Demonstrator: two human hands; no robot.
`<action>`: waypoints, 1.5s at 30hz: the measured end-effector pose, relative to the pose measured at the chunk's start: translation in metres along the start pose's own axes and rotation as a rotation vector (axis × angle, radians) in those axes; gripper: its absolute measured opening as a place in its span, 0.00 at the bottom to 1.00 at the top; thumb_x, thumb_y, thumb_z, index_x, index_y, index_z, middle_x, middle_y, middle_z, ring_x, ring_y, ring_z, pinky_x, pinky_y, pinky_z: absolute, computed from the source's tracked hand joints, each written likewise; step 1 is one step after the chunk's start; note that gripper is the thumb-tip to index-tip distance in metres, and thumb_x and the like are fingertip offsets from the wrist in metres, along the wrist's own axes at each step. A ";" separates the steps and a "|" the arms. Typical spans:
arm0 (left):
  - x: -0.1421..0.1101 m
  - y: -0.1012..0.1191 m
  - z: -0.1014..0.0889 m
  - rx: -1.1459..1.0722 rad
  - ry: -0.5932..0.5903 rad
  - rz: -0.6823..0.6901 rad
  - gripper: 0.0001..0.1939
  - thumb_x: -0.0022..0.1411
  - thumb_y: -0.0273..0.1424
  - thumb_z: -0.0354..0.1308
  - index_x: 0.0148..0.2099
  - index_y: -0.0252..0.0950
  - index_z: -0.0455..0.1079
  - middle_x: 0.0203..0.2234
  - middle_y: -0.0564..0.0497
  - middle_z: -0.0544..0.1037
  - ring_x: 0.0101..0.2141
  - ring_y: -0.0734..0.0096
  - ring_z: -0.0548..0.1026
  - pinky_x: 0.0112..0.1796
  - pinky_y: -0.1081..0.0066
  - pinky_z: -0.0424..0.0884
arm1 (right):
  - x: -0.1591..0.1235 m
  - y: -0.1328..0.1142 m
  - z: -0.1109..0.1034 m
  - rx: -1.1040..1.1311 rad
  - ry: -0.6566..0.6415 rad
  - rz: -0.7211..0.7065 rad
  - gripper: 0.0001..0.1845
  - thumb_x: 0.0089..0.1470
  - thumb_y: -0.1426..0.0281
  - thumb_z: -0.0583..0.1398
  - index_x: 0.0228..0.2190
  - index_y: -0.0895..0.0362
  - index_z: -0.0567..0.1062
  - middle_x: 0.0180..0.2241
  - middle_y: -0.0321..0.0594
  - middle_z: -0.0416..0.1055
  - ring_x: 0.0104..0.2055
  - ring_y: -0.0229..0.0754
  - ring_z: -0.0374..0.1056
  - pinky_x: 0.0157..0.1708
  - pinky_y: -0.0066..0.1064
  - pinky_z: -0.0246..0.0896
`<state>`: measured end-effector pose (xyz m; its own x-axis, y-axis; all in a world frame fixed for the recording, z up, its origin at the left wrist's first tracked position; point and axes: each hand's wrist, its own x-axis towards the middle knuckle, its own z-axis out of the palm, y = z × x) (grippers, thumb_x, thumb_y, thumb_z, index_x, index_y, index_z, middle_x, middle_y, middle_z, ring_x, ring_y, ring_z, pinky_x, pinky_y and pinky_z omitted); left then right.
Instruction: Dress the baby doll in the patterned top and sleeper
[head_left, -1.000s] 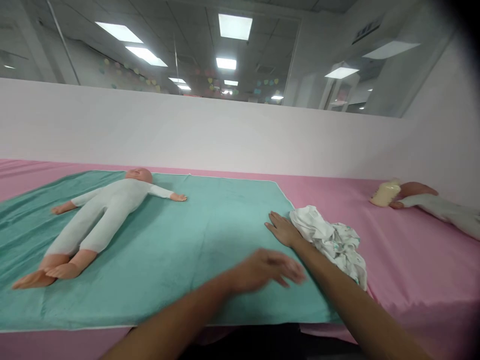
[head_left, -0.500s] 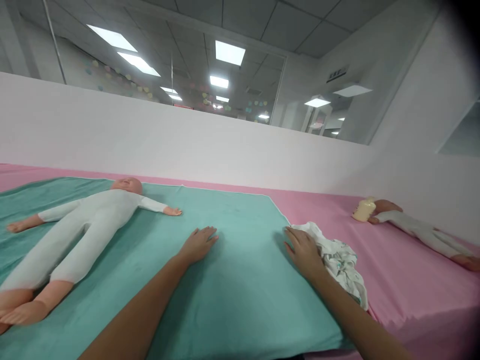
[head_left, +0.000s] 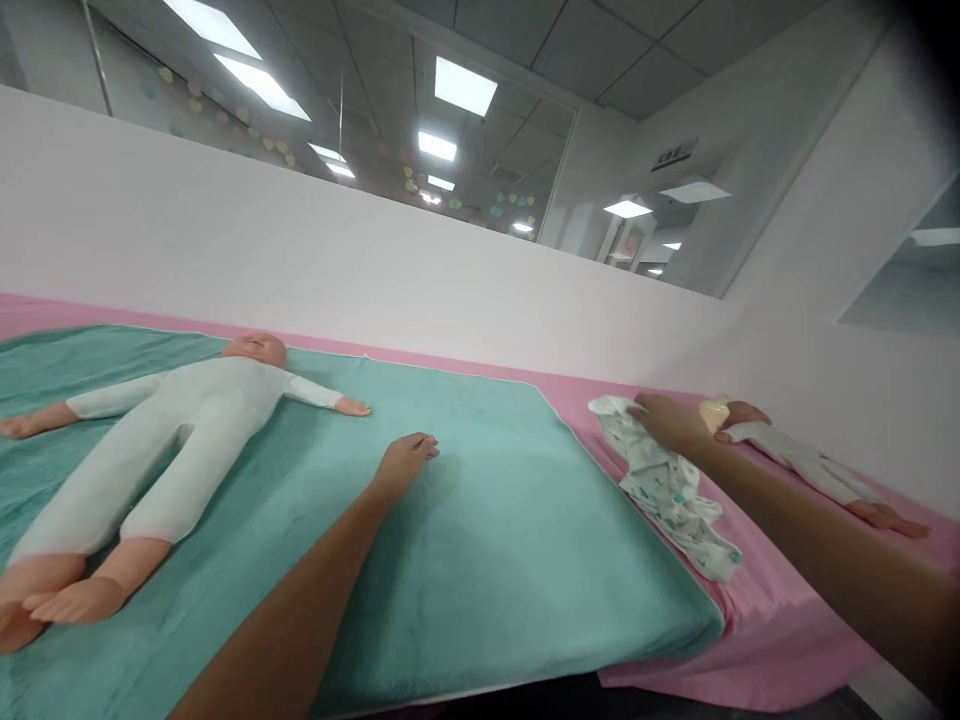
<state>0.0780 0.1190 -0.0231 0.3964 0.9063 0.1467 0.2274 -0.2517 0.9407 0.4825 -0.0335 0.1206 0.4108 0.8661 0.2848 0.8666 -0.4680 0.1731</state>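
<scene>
Head cam, rumpled white cloth (head_left: 667, 492) with little green prints, kinda strung out along the right edge of the green towel (head_left: 487, 530), pink-covered bench (head_left: 780, 625) underneath, right hand (head_left: 671, 420) pinching its far end, left hand (head_left: 406, 464) loose and free

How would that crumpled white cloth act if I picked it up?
The white cloth would probably hang floppy, because it lies in loose folds. It looks light too, as the fabric seems thin. It likely wouldn't roll, being spread out unevenly.
</scene>
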 end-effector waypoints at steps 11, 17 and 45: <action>-0.019 0.020 -0.005 -0.796 -0.408 -0.011 0.24 0.57 0.40 0.58 0.55 0.41 0.63 0.58 0.42 0.62 0.54 0.56 0.65 0.51 0.56 0.63 | -0.006 -0.165 -0.061 1.915 0.217 -0.056 0.11 0.47 0.61 0.61 0.27 0.55 0.68 0.28 0.34 0.69 0.31 0.39 0.65 0.31 0.29 0.63; -0.019 0.022 -0.004 -1.012 -0.447 0.046 0.19 0.58 0.40 0.57 0.51 0.41 0.68 0.53 0.47 0.69 0.55 0.56 0.64 0.47 0.62 0.67 | -0.029 -0.242 0.047 2.157 -0.475 0.112 0.11 0.53 0.61 0.54 0.30 0.56 0.71 0.33 0.43 0.74 0.40 0.48 0.70 0.37 0.37 0.67; -0.018 0.025 -0.008 -0.946 -0.146 -0.040 0.22 0.56 0.28 0.57 0.54 0.33 0.66 0.44 0.44 0.76 0.48 0.53 0.72 0.48 0.59 0.69 | -0.061 -0.251 0.081 1.513 -0.108 -0.210 0.15 0.51 0.55 0.56 0.31 0.55 0.68 0.28 0.34 0.67 0.30 0.38 0.62 0.30 0.28 0.55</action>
<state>0.0697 0.0992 0.0003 0.5252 0.8410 0.1299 -0.5441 0.2145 0.8111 0.2630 0.0450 -0.0169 0.2076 0.9314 0.2991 0.3489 0.2151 -0.9121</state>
